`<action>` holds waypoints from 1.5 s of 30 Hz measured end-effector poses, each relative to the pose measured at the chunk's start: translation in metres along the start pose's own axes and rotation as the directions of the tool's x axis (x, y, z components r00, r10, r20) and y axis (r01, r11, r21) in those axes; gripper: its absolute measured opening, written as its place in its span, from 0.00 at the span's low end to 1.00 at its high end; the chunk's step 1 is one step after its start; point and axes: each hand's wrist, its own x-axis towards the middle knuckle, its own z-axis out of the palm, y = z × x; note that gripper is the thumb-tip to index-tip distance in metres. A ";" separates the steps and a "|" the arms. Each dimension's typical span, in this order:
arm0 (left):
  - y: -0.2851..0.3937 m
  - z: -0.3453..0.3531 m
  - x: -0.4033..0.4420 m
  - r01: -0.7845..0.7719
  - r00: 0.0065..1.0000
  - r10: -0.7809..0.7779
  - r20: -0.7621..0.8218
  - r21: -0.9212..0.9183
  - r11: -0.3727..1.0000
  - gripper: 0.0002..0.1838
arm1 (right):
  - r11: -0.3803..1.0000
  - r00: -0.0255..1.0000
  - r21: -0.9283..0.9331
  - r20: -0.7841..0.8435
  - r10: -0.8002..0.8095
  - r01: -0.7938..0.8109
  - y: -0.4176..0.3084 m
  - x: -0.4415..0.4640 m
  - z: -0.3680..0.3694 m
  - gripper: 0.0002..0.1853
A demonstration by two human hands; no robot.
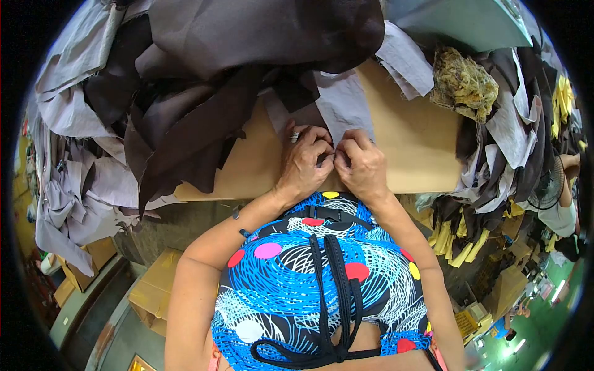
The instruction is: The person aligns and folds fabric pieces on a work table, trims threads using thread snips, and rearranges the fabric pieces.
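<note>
Near the front edge of the tan tabletop (421, 142), my two hands are close together, fingertips almost meeting. My left hand (306, 159), with a ring on one finger, is closed in a pinch on a dark brown fabric piece (309, 115). My right hand (364, 166) is pinched at the same spot, by the lower end of a light grey fabric piece (346, 102). Fingers hide the exact edges they grip. Both pieces run away from me, under a large heap of dark brown fabric (260, 37).
Grey fabric layers (77, 74) hang over the left side. A crumpled yellowish bundle (464, 83) and more grey and dark cloth (513, 133) lie at the right. Yellow-tipped dark pieces (461, 232) hang below. Cardboard boxes (154, 287) stand on the floor; another person's arm (566, 185) shows far right.
</note>
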 end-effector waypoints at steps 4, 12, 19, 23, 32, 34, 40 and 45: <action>0.000 -0.001 0.001 -0.006 1.000 0.006 0.003 0.022 1.000 0.04 | 0.999 0.999 0.004 -0.019 0.046 -0.046 0.000 0.002 0.002 0.04; 0.003 -0.001 0.006 0.005 0.999 -0.006 -0.044 -0.010 1.000 0.05 | 0.999 0.999 0.036 -0.021 0.033 -0.033 -0.001 0.002 -0.001 0.03; 0.000 -0.002 0.006 0.025 0.999 -0.025 -0.023 -0.005 1.000 0.04 | 0.998 0.998 0.007 -0.017 0.055 -0.055 -0.002 0.003 0.000 0.03; 0.000 -0.004 0.005 0.023 1.000 -0.024 -0.011 -0.028 0.999 0.04 | 0.998 0.999 0.032 0.002 0.054 -0.054 -0.006 0.007 -0.004 0.04; -0.001 -0.004 0.004 -0.030 0.999 0.031 -0.021 0.066 0.997 0.04 | 0.999 0.999 -0.033 0.046 0.030 -0.029 -0.002 0.008 0.001 0.05; -0.003 -0.003 0.004 -0.016 1.000 0.016 -0.004 0.004 1.000 0.05 | 0.997 0.998 -0.062 0.039 0.055 -0.053 -0.003 0.008 0.003 0.05; -0.005 -0.002 0.003 -0.008 1.000 0.008 0.006 0.005 1.000 0.05 | 0.997 0.999 -0.068 0.020 0.045 -0.044 -0.004 0.011 0.001 0.06; -0.003 -0.004 0.004 -0.035 0.999 0.035 0.003 0.023 0.999 0.05 | 0.982 0.991 -0.163 0.082 0.108 -0.094 -0.006 0.012 0.003 0.06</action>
